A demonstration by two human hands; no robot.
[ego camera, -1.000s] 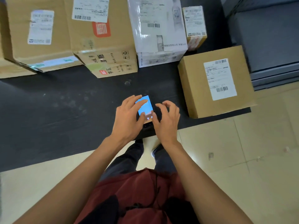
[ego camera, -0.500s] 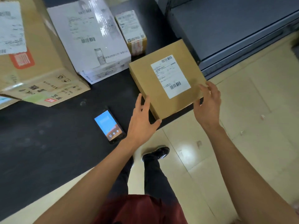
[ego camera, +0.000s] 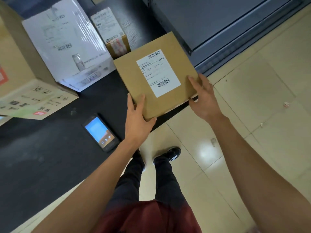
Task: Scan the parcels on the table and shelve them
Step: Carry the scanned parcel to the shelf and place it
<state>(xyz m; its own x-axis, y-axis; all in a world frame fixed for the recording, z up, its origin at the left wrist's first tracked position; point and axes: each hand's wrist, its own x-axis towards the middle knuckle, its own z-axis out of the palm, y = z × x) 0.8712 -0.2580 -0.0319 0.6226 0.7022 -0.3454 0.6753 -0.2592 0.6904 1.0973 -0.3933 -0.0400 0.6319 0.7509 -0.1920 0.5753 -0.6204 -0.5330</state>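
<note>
Your left hand (ego camera: 137, 117) and right hand (ego camera: 204, 96) grip opposite sides of the brown box (ego camera: 144, 91), just right of the scanner (ego camera: 100, 133) on the desk (ego camera: 42, 157).

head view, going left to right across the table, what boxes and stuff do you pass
Big brown carton → white wrapped box → handheld scanner → small taped box → left hand → flat brown parcel → right hand, with both hands gripping that parcel's corners.
</note>
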